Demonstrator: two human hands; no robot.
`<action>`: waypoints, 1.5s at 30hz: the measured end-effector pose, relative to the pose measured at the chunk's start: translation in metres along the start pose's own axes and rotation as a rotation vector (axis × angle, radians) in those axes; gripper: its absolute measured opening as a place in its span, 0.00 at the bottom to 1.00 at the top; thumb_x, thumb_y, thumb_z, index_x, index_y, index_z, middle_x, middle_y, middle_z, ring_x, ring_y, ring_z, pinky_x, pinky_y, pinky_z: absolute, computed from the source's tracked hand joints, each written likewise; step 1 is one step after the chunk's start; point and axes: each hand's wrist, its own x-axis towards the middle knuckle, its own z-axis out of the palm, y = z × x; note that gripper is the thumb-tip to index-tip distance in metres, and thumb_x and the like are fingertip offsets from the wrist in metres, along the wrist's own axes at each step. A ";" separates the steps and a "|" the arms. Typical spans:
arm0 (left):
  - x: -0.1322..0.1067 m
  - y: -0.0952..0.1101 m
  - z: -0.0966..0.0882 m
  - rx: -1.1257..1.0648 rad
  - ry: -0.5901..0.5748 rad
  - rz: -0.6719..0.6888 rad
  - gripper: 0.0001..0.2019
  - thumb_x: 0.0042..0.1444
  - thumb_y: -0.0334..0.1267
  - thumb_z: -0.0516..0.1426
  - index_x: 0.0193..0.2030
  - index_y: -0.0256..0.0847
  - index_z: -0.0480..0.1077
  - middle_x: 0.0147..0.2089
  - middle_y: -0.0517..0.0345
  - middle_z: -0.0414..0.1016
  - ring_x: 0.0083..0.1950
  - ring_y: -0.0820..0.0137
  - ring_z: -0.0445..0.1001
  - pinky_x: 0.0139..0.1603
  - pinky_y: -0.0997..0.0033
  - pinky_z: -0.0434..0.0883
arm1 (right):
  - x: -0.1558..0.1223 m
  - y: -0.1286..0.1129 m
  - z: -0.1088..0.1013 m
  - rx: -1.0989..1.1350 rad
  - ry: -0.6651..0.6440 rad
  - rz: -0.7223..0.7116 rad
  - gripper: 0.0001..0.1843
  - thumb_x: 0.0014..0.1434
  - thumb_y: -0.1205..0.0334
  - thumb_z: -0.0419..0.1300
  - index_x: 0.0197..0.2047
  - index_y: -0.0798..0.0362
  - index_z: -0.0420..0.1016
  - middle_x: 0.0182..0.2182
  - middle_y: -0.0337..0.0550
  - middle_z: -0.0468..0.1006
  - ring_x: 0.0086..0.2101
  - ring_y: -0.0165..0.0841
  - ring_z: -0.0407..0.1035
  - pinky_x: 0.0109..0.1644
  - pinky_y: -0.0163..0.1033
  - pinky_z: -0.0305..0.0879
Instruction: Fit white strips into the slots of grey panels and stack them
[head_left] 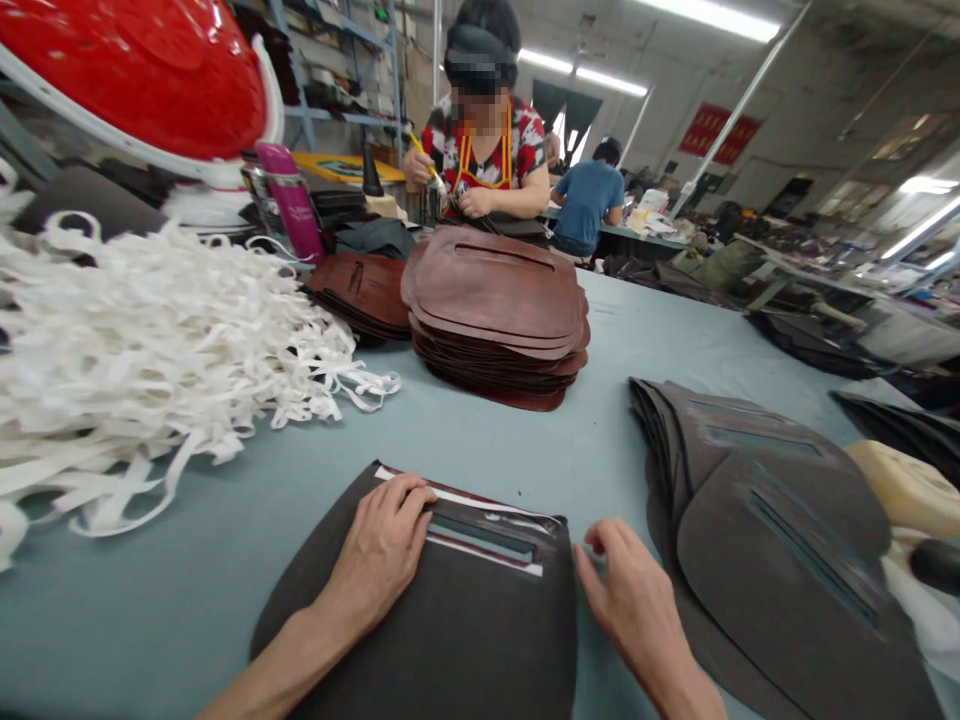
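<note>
The left hand lies flat on a dark leather piece on the table, pressing white tape by the slot. The right hand rests beside it, loose, holding nothing. Next, I think, the tape needs careful smoothing.

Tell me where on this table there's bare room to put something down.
Bare table shows between the dark panel under your left hand and the brown leather stack. A second strip runs right of that stack, past the grey stack. The left is crowded with white strips.
</note>
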 end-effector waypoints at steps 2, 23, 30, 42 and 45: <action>0.005 -0.010 -0.002 -0.054 -0.045 0.030 0.08 0.64 0.34 0.48 0.48 0.44 0.64 0.53 0.51 0.65 0.58 0.62 0.63 0.57 0.57 0.63 | -0.003 0.006 0.002 0.194 0.098 0.053 0.08 0.60 0.60 0.55 0.41 0.54 0.66 0.35 0.45 0.72 0.35 0.36 0.68 0.37 0.39 0.65; 0.032 0.069 0.012 0.258 -0.255 0.166 0.21 0.60 0.23 0.48 0.58 0.39 0.65 0.46 0.51 0.68 0.47 0.62 0.67 0.51 0.58 0.70 | 0.026 -0.010 0.051 0.440 0.272 -0.170 0.18 0.59 0.76 0.51 0.51 0.54 0.67 0.33 0.42 0.73 0.36 0.33 0.67 0.42 0.40 0.66; 0.029 0.093 0.024 0.488 -0.192 0.215 0.21 0.56 0.23 0.53 0.58 0.34 0.66 0.48 0.46 0.70 0.46 0.60 0.70 0.50 0.59 0.72 | 0.020 -0.003 0.053 0.407 0.219 -0.262 0.22 0.60 0.79 0.46 0.55 0.55 0.63 0.36 0.46 0.73 0.39 0.36 0.64 0.44 0.43 0.64; 0.022 0.114 0.042 0.486 -0.144 0.245 0.19 0.58 0.29 0.53 0.58 0.32 0.67 0.56 0.43 0.69 0.56 0.57 0.68 0.57 0.56 0.70 | 0.016 -0.005 0.052 0.455 0.170 -0.211 0.27 0.56 0.81 0.43 0.56 0.54 0.61 0.39 0.47 0.71 0.40 0.37 0.63 0.44 0.45 0.64; 0.021 0.114 0.043 0.477 -0.124 0.258 0.20 0.59 0.30 0.53 0.59 0.34 0.65 0.57 0.43 0.69 0.57 0.56 0.67 0.57 0.56 0.70 | 0.017 -0.004 0.054 0.509 0.153 -0.181 0.27 0.55 0.81 0.42 0.56 0.55 0.61 0.40 0.48 0.70 0.41 0.37 0.63 0.46 0.46 0.64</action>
